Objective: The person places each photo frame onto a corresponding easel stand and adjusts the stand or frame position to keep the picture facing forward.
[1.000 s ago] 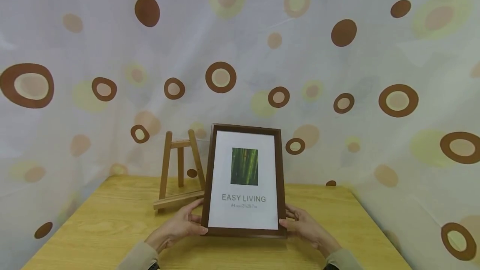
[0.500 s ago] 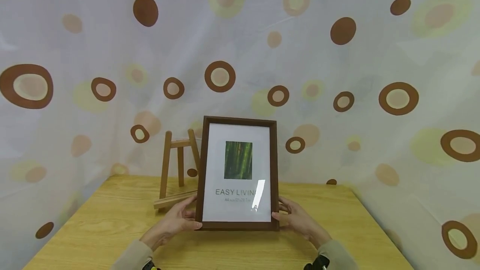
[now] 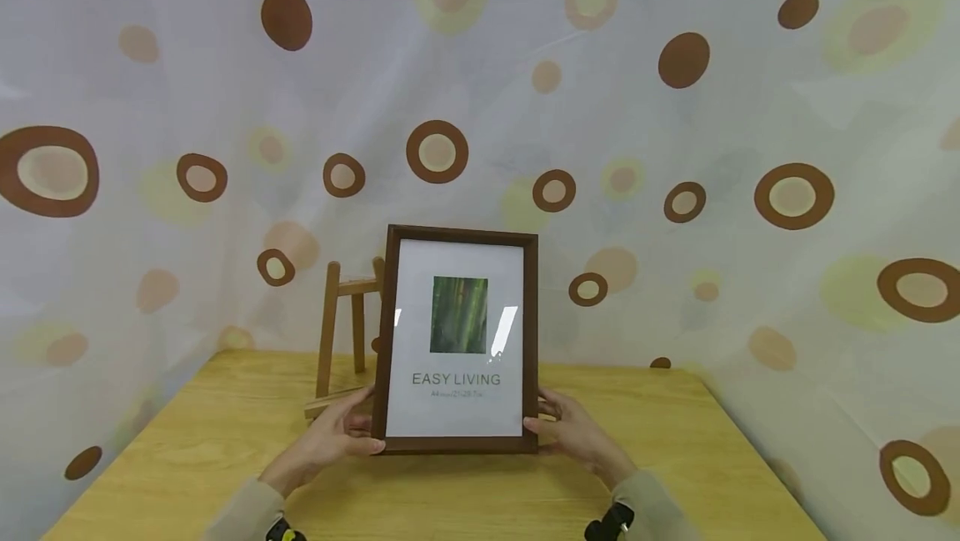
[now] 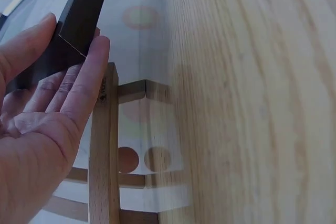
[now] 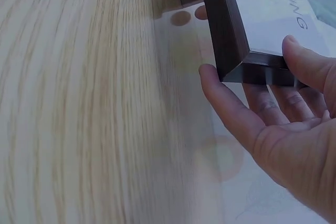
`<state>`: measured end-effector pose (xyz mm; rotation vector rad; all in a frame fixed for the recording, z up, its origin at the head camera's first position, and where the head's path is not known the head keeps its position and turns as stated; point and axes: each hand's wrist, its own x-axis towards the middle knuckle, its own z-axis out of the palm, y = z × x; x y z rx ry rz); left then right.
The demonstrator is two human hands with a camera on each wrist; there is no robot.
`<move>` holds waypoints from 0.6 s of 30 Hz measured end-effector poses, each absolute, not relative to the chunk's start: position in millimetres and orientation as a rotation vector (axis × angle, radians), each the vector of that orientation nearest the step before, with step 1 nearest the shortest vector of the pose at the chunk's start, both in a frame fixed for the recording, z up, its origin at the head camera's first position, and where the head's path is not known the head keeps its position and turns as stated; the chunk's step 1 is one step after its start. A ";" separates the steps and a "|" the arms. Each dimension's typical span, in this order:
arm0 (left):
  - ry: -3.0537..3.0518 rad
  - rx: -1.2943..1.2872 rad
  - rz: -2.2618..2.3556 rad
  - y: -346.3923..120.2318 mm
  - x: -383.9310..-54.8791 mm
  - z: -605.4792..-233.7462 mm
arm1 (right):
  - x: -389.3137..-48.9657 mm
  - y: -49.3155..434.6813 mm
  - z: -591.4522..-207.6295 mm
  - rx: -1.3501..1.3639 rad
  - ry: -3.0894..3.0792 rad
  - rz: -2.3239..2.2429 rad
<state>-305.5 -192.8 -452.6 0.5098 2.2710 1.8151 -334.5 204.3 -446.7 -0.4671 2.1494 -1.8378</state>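
Note:
A dark brown picture frame (image 3: 405, 333) stands nearly upright, tilted slightly, with a white "EASY LIVING" sheet and a green bamboo picture behind its glossy front. My left hand (image 3: 322, 443) grips its lower left corner, thumb on the front and fingers behind. On the opposite lower corner my right hand (image 3: 577, 434) holds it the same way. Both wrist views show the frame's corner (image 4: 79, 30) raised off the table, fingers under and behind it. A small wooden easel (image 3: 327, 333) stands just behind the frame's left side, partly hidden by it; its ledge (image 4: 104, 150) is near my left fingers.
The yellow wood-grain tabletop (image 3: 652, 474) extends on both sides of the frame. Behind it and along the sides hangs a pale curtain (image 3: 487, 66) with brown and pastel circles.
Both hands have carried the frame leftward and slightly up, so it covers more of the easel. Bright reflections now show on its front. The easel has stayed in place.

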 end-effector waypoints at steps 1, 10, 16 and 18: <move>2.276 0.512 1.814 -194.1 -305.8 -452.4 | -335.6 202.8 -446.9 -0.470 2.153 -1.840; 2.336 0.525 1.808 -204.5 -303.8 -450.2 | -336.9 186.9 -443.1 -0.471 2.143 -1.867; 2.362 0.617 1.775 -215.9 -305.2 -447.0 | -338.8 173.9 -442.9 -0.464 2.156 -1.869; 2.383 0.598 1.772 -219.4 -305.3 -445.6 | -340.6 169.4 -442.6 -0.463 2.167 -1.868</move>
